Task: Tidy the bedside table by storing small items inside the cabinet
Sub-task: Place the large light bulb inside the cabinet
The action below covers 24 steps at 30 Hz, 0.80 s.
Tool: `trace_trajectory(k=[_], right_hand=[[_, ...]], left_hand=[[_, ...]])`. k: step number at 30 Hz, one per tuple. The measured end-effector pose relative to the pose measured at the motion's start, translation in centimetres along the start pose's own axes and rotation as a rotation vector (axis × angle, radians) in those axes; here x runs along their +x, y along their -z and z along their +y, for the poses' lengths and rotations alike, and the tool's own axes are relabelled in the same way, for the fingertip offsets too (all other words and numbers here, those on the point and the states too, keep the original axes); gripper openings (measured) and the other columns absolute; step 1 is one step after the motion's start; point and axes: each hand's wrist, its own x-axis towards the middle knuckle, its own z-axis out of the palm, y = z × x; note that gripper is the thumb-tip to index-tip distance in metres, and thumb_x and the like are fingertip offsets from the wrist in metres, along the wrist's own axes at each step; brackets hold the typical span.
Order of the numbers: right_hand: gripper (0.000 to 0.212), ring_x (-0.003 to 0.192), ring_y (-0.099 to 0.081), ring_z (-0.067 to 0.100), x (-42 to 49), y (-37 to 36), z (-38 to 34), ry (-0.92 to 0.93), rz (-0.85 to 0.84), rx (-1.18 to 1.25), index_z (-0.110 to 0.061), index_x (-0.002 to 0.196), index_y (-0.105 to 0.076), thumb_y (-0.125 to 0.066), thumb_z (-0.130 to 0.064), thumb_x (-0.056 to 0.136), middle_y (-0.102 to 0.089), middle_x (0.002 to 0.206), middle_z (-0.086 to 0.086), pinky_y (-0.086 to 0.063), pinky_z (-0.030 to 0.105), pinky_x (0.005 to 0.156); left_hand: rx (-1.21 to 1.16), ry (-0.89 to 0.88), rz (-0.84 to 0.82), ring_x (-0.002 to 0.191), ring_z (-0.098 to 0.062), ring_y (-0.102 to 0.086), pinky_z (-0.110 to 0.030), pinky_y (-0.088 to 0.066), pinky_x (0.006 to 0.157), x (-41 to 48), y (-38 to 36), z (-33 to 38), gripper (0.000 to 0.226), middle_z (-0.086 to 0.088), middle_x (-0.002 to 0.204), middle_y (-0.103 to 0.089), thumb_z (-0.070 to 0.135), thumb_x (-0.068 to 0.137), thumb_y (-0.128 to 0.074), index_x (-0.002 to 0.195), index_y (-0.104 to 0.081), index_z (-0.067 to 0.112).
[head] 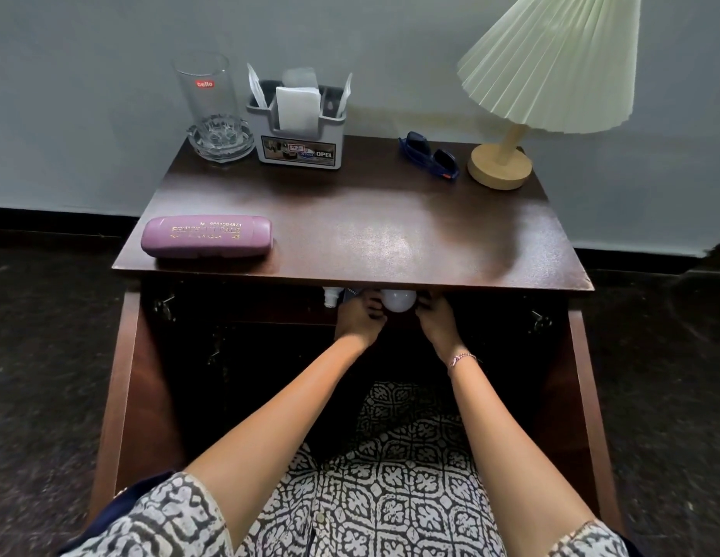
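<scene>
Both hands inside open cabinet (157, 355) under tabletop, left hand (358, 319) and right hand (438, 321) fingers curled on one white bulb (398, 301), one "cello" glass (205, 90), one "OPEL" organizer (300, 148), one purple case (207, 237) with unreadable gold print, one pair of sunglasses (428, 154), one lamp (551, 74)

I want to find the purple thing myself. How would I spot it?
Look at the dark wooden bedside table, then go to its front left corner. The purple glasses case lies flat there, alone, rounded and long with gold writing on its lid; the blue sunglasses sit far back by the lamp.
</scene>
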Motion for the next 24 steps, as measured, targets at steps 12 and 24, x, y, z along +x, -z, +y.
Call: trace_trajectory(k=[12, 24], right_hand=[[0.049, 0.111, -0.044, 0.010, -7.2, -0.3, -2.3, 0.255, 0.104, 0.023, -0.002, 0.125, -0.050, -0.045, 0.016, 0.081, -0.043, 0.129, 0.018, -0.027, -0.011, 0.081], [0.045, 0.105, -0.047, -0.020, -12.1, -3.5, -6.7, 0.464, -0.068, -0.010, -0.024, 0.116, -0.058, -0.049, 0.006, 0.084, -0.054, 0.114, -0.006, -0.035, 0.001, 0.094]], left_hand=[[0.056, -0.054, 0.091, 0.070, -0.010, -0.058, -0.006, -0.044, 0.062, -2.0, 4.3, 0.3, 0.027, -0.012, 0.087, -0.069, -0.009, 0.082, -0.056, 0.107, -0.064, -0.005], [0.173, -0.213, 0.262, 0.087, -0.010, -0.067, -0.022, -0.050, 0.085, -7.7, 9.8, 2.0, 0.018, 0.001, 0.093, -0.074, 0.013, 0.082, -0.060, 0.097, -0.071, 0.015]])
